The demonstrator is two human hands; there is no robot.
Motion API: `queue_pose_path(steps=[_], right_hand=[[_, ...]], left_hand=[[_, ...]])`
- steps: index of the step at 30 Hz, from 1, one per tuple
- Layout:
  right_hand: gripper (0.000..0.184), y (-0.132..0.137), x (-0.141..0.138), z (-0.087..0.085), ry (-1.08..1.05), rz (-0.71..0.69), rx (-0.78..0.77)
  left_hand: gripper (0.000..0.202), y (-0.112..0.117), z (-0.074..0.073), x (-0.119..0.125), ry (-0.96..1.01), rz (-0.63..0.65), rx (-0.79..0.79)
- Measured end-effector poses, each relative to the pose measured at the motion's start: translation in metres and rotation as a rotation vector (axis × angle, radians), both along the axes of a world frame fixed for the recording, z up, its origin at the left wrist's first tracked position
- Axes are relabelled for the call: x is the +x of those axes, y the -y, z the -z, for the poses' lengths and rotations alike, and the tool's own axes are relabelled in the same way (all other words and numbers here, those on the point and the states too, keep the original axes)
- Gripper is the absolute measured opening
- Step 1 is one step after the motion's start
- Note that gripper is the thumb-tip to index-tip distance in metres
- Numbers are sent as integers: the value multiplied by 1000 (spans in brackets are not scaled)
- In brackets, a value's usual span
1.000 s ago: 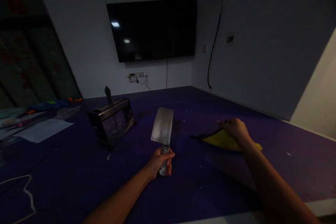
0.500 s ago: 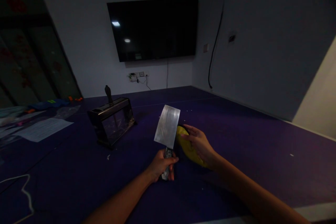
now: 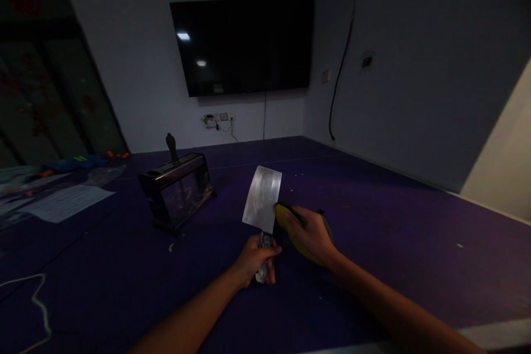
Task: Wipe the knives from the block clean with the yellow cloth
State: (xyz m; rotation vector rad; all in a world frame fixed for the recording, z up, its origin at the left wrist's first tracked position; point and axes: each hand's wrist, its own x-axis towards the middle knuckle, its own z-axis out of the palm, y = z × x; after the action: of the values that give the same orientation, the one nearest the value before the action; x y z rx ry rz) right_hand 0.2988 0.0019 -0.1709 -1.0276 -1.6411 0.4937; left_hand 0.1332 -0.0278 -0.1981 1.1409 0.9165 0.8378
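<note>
My left hand (image 3: 259, 260) is closed round the patterned handle of a cleaver (image 3: 262, 199), whose broad steel blade points up and away from me. My right hand (image 3: 311, 232), just right of the blade, grips a yellow, cloth-like thing with a dark edge (image 3: 296, 239); its exact kind is hard to make out in the dim light. The tip of the yellow thing comes up to the blade's right edge, and whether they touch I cannot tell. To the left stands a dark knife block (image 3: 178, 193) with clear sides and one black handle sticking up from its top.
Everything rests on a dark purple surface (image 3: 166, 287). Papers (image 3: 70, 203) and clear plastic lie at the left, near a white cord (image 3: 41, 304). Small white scraps are scattered about. A wall-mounted television (image 3: 244, 47) hangs beyond, with sockets and cables below.
My right hand has turned, its back now facing up more, and the yellow thing has shifted slightly left toward the blade. The cleaver has moved very slightly left.
</note>
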Motion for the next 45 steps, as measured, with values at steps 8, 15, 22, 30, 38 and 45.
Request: queue_pose_path(steps=[8, 15, 22, 30, 38, 45], right_hand=[[39, 4, -2, 11, 480, -344, 241], [45, -1, 1, 12, 626, -368, 229], [40, -4, 4, 15, 619, -322, 245], [46, -9, 6, 19, 625, -220, 308], [41, -19, 21, 15, 563, -6, 238], [40, -29, 34, 13, 537, 109, 220]], left_hand=[[32, 1, -1, 1, 32, 3, 24], [26, 3, -5, 1, 1, 37, 34], [25, -1, -3, -1, 6, 86, 25], [31, -3, -2, -2, -13, 106, 19], [34, -2, -8, -3, -78, 190, 23], [32, -5, -8, -4, -141, 259, 32]])
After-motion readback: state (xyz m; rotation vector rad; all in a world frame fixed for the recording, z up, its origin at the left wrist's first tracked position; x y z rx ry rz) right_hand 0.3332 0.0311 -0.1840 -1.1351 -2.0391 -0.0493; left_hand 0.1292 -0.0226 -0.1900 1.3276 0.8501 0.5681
